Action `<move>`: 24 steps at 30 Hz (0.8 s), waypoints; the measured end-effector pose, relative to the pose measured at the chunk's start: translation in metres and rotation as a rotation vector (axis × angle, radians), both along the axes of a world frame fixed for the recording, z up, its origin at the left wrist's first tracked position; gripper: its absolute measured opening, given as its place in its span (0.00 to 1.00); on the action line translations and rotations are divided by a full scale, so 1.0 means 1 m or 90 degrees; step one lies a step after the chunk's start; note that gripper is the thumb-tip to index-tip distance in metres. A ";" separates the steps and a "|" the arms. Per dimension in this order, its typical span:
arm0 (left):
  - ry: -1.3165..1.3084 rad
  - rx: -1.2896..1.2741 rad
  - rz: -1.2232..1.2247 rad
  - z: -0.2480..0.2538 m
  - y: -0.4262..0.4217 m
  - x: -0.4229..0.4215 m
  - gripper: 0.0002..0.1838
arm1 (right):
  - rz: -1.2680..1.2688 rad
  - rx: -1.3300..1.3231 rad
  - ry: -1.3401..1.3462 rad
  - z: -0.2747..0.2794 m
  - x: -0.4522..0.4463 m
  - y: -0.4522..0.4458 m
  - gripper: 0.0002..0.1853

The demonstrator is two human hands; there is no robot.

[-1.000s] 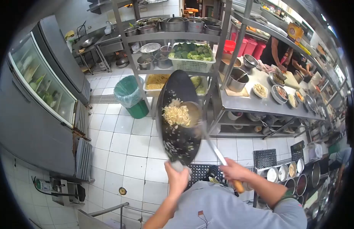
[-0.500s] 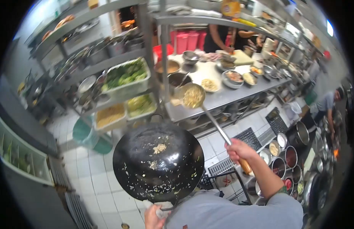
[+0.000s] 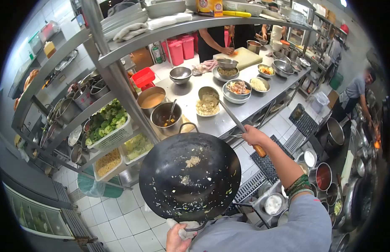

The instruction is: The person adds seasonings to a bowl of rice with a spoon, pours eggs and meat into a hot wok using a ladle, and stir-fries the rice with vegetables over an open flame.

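My left hand (image 3: pixel 178 238) is closed around the near handle of a black wok (image 3: pixel 190 172), with a white cloth (image 3: pixel 186 230) between palm and metal. The wok tilts toward me, its inside smeared with small bits of chopped food. Out to the right, my right hand (image 3: pixel 256 139) grips a long ladle by its wooden end. The ladle's bowl (image 3: pixel 209 91) is tipped over a small dish of pale chopped food (image 3: pixel 207 107) on the counter; whether they touch I cannot tell.
On the steel counter (image 3: pixel 228 122) stand a pot of brown sauce (image 3: pixel 151 98), a dark pot with a spoon (image 3: pixel 166 115) and several food bowls. Broccoli (image 3: pixel 106 122) fills a basket at left. A co-worker's hand (image 3: pixel 227 51) is by a cutting board (image 3: pixel 245 58). Sauce containers (image 3: pixel 323 176) stand at right.
The ladle, full and beside the dish before, is now over it and tipped. My view has turned, showing more of the counter. My left hand still holds the wok.
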State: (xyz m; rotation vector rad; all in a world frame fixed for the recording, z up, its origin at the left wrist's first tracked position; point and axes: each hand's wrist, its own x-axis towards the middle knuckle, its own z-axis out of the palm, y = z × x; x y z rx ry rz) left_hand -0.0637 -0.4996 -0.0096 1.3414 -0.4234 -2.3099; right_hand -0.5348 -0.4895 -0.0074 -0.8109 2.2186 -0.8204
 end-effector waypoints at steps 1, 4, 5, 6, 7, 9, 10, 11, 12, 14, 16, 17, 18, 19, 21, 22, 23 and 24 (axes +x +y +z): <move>-0.005 0.002 -0.002 0.004 0.000 -0.004 0.16 | 0.022 0.004 0.046 -0.002 -0.004 0.000 0.16; -0.049 0.031 -0.009 0.013 0.003 -0.008 0.16 | 0.044 0.033 0.148 -0.004 -0.001 0.002 0.16; -0.053 0.033 -0.019 0.012 0.004 -0.006 0.15 | 0.045 0.039 0.207 -0.002 0.004 0.002 0.16; -0.055 0.033 -0.028 0.011 0.004 -0.005 0.15 | 0.037 0.059 0.236 -0.002 0.010 0.003 0.16; -0.057 0.035 -0.028 0.009 0.004 -0.002 0.15 | 0.038 0.061 0.235 -0.004 0.013 0.003 0.16; -0.070 0.052 -0.027 0.007 0.003 0.003 0.14 | 0.020 0.091 0.261 -0.007 0.020 0.005 0.16; -0.070 0.057 -0.032 0.005 0.001 0.007 0.14 | 0.017 0.096 0.261 -0.007 0.025 0.005 0.16; -0.068 0.070 -0.051 0.002 -0.002 0.011 0.15 | 0.000 0.101 0.256 -0.006 0.032 0.004 0.16; -0.066 0.082 -0.070 0.000 -0.004 0.015 0.15 | -0.018 0.106 0.254 -0.004 0.038 0.004 0.16; -0.039 0.082 -0.095 0.002 -0.013 0.017 0.15 | -0.029 0.093 0.261 -0.005 0.048 0.004 0.16; -0.005 0.070 -0.129 -0.001 -0.026 0.023 0.16 | -0.062 0.081 0.256 0.004 0.063 0.002 0.16; 0.014 0.062 -0.160 -0.007 -0.032 0.027 0.16 | -0.076 0.077 0.266 0.002 0.066 0.002 0.16; 0.033 0.055 -0.191 -0.012 -0.038 0.031 0.17 | -0.075 0.065 0.279 -0.007 0.065 0.000 0.16; 0.044 0.050 -0.201 -0.014 -0.043 0.033 0.17 | -0.072 0.054 0.292 -0.015 0.065 -0.002 0.17; 0.075 0.012 -0.242 -0.015 -0.055 0.035 0.18 | -0.115 0.046 0.321 -0.026 0.072 -0.007 0.17; 0.087 0.007 -0.253 -0.010 -0.059 0.034 0.18 | -0.133 -0.020 0.324 -0.035 0.074 -0.009 0.16; 0.088 -0.004 -0.256 -0.001 -0.062 0.030 0.17 | -0.148 -0.086 0.327 -0.029 0.079 -0.011 0.15; 0.087 -0.011 -0.257 0.005 -0.064 0.026 0.17 | -0.192 -0.197 0.024 -0.023 0.080 -0.015 0.09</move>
